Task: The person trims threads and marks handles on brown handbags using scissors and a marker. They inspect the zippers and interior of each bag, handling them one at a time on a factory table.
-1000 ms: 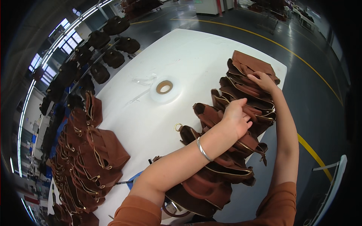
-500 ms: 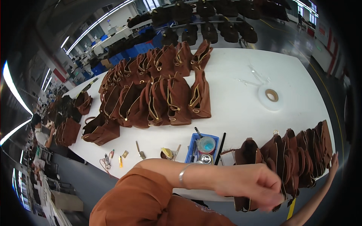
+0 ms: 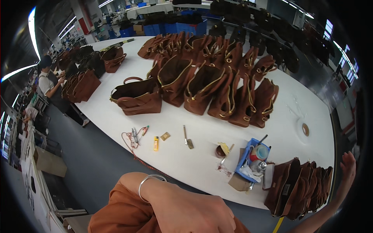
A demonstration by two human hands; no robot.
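On the white oval worktop (image 3: 295,105), the small blue plastic tray of tools (image 3: 253,158) sits near the front edge. Behind the tray stands the cluster of brown leather handbags (image 3: 217,83); just right of it stands a row of flat brown leather bags (image 3: 301,188), and well left lies a red cord (image 3: 130,141).

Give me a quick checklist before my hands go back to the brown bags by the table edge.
1. Left hand free: ok, it is low in the frame near the orange sleeve and holds nothing I can see.
2. Right hand free: cannot tell, it sits at the picture's rim with only the fingers showing.
3. Stack of bags on the table: ok, standing in a row at the near edge.
4. Either hand touching the stack: not ok, both are apart from it.
5. Blue tray beside the stack: ok, on the table, full of small tools.
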